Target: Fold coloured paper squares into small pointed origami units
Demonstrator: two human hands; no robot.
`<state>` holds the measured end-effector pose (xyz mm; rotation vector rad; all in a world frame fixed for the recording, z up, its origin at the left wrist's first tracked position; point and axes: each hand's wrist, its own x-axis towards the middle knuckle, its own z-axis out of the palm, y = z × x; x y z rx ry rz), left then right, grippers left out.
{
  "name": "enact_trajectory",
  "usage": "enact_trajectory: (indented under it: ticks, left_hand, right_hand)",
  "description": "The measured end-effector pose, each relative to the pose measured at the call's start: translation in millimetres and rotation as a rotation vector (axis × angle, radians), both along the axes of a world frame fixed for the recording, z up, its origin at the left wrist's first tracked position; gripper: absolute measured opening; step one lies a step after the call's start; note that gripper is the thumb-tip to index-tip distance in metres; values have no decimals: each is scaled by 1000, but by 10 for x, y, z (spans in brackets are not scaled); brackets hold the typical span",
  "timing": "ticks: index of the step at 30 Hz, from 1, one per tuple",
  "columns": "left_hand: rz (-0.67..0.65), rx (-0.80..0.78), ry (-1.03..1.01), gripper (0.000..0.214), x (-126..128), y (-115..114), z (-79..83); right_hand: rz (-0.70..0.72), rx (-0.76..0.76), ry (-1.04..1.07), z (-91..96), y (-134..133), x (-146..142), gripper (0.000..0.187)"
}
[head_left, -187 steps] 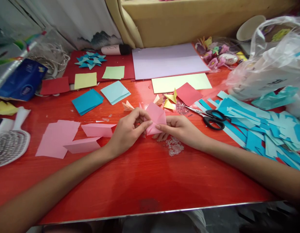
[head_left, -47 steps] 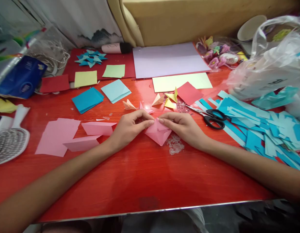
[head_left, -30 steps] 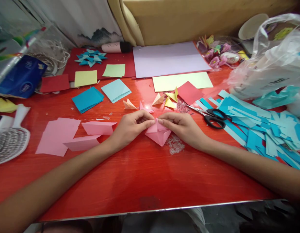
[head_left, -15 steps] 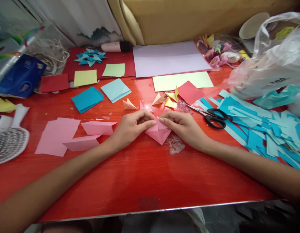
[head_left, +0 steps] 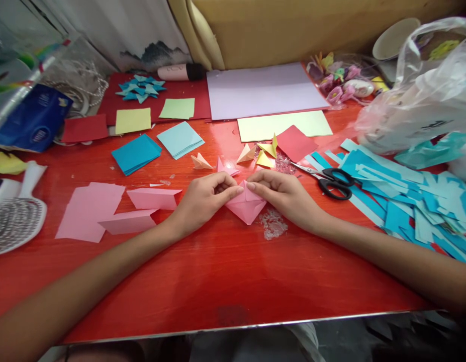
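A pink folded paper (head_left: 247,208), creased to a point at its lower end, is held just above the red table (head_left: 202,286). My left hand (head_left: 208,196) pinches its upper left part between thumb and fingers. From the other side my right hand (head_left: 281,195) pinches the upper right part, thumb on the paper. The fingertips hide the paper's top edge. Just behind my left fingers lies a small pink folded piece (head_left: 225,167). Two pink sheets folded in half (head_left: 153,198) and flat pink sheets (head_left: 91,208) lie left of my left hand.
Scissors (head_left: 333,183) with black handles lie right of my right hand, beside many blue paper strips (head_left: 417,196). Behind the hands are yellow folded pieces (head_left: 269,147), a red square (head_left: 296,143) and blue paper stacks (head_left: 136,153). A white hairbrush (head_left: 19,216) is at far left.
Both hands keep their pinch on the pink folded paper. Its lower tip has shifted very slightly left; the things around it stay in place.
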<state>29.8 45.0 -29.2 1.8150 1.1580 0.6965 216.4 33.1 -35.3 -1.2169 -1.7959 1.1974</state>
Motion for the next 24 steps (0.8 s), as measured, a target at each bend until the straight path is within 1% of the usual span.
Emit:
enact_trajectory:
  ticks: [3,7,13,16,20,24]
  left_hand:
    - [6,-2,-8,29,-2,2,-5]
    - [18,-9,-17,26,-8,4,-5]
    - [-23,-56,-70,24,-14,16,-7]
    - [-49,-102,-122,20,-17,28,2]
    - [-80,-147,-166,15,-22,47,20]
    - [-127,-166,-161,13,-31,60,26]
  right_hand:
    - [20,-34,19,-2,9,-8,22]
    - [69,-128,74,-7,10,-15,22]
    - [138,-189,162,-39,15,-7,18]
    - [179,-228,241,-47,16,-5,18]
    - [225,-253,304,-39,6,-7,25]
    - [269,-234,262,-25,-2,1,39]
